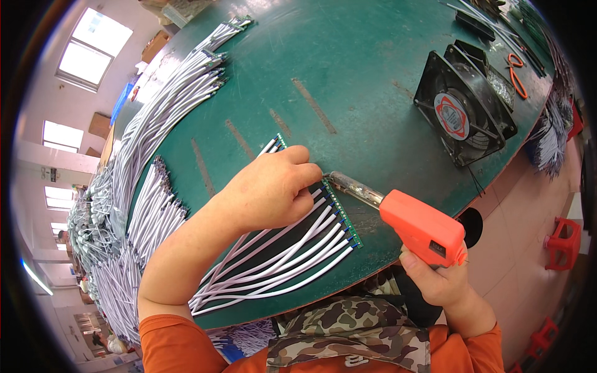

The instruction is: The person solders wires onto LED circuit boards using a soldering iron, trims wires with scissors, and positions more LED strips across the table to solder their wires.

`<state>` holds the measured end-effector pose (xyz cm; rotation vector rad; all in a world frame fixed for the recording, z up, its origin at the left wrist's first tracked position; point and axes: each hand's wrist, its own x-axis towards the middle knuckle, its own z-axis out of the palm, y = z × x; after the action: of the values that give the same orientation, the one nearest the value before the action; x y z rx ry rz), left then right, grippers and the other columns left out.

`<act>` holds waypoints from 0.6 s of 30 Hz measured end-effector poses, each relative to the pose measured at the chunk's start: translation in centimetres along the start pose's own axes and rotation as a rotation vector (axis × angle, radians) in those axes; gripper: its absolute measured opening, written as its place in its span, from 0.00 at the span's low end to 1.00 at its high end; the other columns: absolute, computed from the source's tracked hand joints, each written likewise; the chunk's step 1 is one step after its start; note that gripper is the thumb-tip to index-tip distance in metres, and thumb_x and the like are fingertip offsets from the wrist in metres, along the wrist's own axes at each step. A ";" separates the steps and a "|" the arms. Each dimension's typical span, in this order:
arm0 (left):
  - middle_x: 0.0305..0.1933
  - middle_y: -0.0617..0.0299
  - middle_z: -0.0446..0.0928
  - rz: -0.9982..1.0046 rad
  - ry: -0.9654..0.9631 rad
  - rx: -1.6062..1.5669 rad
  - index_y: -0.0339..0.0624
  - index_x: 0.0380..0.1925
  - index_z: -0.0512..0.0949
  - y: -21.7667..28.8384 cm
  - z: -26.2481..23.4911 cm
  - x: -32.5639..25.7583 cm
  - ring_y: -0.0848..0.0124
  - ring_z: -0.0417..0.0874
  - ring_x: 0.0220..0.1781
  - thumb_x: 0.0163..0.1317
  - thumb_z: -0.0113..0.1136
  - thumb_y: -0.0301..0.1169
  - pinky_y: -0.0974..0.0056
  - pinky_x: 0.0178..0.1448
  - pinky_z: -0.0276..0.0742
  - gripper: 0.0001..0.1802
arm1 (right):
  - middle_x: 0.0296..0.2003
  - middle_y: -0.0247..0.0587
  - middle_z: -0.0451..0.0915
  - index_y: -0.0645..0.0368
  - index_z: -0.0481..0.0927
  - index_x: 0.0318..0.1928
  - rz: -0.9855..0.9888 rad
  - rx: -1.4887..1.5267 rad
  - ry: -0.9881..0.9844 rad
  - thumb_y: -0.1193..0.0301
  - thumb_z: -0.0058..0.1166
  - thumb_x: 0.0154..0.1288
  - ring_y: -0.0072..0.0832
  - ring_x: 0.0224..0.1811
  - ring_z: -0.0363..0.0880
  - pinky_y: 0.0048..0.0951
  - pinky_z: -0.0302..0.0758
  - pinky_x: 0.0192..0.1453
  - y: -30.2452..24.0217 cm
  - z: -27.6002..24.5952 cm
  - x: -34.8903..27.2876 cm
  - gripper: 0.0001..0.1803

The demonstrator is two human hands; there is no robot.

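Note:
My right hand (435, 276) is wrapped round the grip of an orange-red soldering gun (423, 227). Its metal tip points left and meets the green circuit board strip (342, 214) near my left fingertips. My left hand (277, 189) is closed above the strip, thumb and forefinger pinched beside the tip; what they hold is hidden. White cables (298, 255) run from the strip's lower part down to the left, their ends lined up along it. The strip's upper end, with a few more cables, shows beyond my left hand, which covers the middle.
Bundles of white cables (168, 105) lie along the table's left side, with another bundle (155, 205) nearer. A black fan (457, 115) stands at the right on the green table (360, 68). Beyond it lie orange-handled scissors (516, 78). A red stool (563, 244) stands on the floor.

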<state>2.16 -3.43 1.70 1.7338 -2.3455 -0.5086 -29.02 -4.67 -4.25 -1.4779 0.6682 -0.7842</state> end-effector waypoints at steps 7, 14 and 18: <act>0.29 0.52 0.73 -0.002 -0.015 0.011 0.38 0.35 0.84 0.0 0.0 0.2 0.51 0.80 0.30 0.48 0.57 0.22 0.51 0.35 0.77 0.13 | 0.41 0.38 0.82 0.67 0.78 0.56 -0.047 -0.054 -0.007 0.77 0.63 0.64 0.23 0.39 0.81 0.27 0.77 0.45 -0.2 0.0 0.0 0.20; 0.29 0.52 0.73 -0.007 -0.036 0.024 0.38 0.34 0.83 0.2 -0.2 0.5 0.51 0.80 0.31 0.48 0.57 0.22 0.51 0.35 0.77 0.12 | 0.46 0.43 0.82 0.68 0.77 0.57 -0.053 -0.063 -0.042 0.76 0.67 0.64 0.26 0.42 0.82 0.28 0.78 0.49 0.0 -0.4 0.0 0.22; 0.29 0.52 0.73 -0.006 -0.033 0.033 0.38 0.34 0.83 0.3 -0.1 0.6 0.51 0.80 0.30 0.48 0.57 0.22 0.51 0.35 0.77 0.12 | 0.46 0.43 0.82 0.69 0.77 0.57 -0.136 -0.136 -0.051 0.77 0.66 0.64 0.26 0.42 0.82 0.28 0.78 0.49 -0.2 -0.4 0.3 0.22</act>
<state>1.80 -3.92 1.89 1.7600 -2.3848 -0.5062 -29.17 -5.18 -4.05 -1.6755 0.5972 -0.8152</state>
